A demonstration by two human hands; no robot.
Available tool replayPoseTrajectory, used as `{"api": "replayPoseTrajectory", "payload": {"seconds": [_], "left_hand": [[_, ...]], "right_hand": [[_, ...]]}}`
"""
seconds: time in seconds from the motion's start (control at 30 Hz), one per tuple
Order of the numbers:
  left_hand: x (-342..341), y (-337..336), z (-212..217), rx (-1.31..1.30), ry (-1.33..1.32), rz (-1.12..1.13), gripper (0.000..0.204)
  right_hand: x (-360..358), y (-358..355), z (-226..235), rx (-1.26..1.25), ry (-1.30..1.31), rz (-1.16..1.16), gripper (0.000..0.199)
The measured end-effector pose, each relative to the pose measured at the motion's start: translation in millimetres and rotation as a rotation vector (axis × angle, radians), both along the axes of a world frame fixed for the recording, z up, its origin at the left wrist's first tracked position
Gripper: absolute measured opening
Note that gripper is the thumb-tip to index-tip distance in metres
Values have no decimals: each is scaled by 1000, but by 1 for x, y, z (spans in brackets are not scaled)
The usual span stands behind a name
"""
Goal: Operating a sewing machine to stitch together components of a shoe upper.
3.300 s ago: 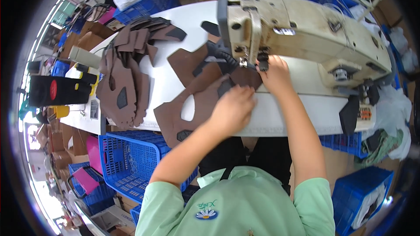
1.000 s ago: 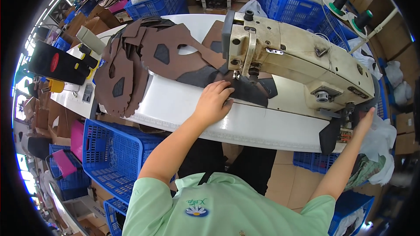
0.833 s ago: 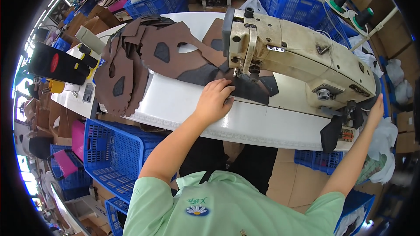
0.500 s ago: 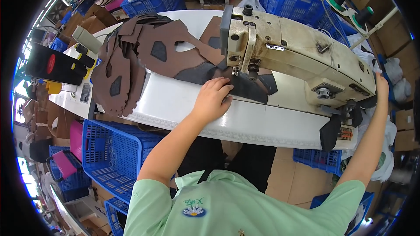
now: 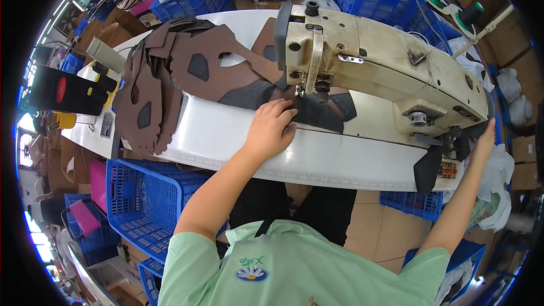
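Fingers [image 5: 277, 109] of the left hand [image 5: 268, 130] lie slightly apart on the black piece [image 5: 317, 115]; the right hand [image 5: 485, 140], grip unclear, has dropped lower at the handwheel [image 5: 479, 129], probably turning it

Partly covered by the left hand [image 5: 271, 128]: dark piece [image 5: 318, 114]. Partly hidden at the right hand [image 5: 484, 139] (behind machine body [image 5: 385, 62]): handwheel [image 5: 478, 130].

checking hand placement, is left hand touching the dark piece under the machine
Touching: head view shows the left hand, fingertips resting on the dark piece.
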State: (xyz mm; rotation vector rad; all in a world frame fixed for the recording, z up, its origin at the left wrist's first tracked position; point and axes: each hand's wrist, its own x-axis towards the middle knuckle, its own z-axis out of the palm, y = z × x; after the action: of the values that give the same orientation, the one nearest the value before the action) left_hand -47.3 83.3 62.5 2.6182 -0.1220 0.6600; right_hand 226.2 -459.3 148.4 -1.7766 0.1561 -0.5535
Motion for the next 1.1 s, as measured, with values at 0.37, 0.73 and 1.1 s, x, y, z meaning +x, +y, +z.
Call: {"api": "replayPoseTrajectory", "payload": {"seconds": [0.37,0.73,1.1], "left_hand": [[3,3,4,-10,-21,8,32],[11,-9,-17,-188,-105,-72,35],[15,-9,-26,-175,-157,-76,28]], "right_hand": [[-18,52,74,-592,-479,-212,45],[-172,337,-61,-1001,-387,1034,36],[-158,352,-78,-1061,-395,1014,38]]}}
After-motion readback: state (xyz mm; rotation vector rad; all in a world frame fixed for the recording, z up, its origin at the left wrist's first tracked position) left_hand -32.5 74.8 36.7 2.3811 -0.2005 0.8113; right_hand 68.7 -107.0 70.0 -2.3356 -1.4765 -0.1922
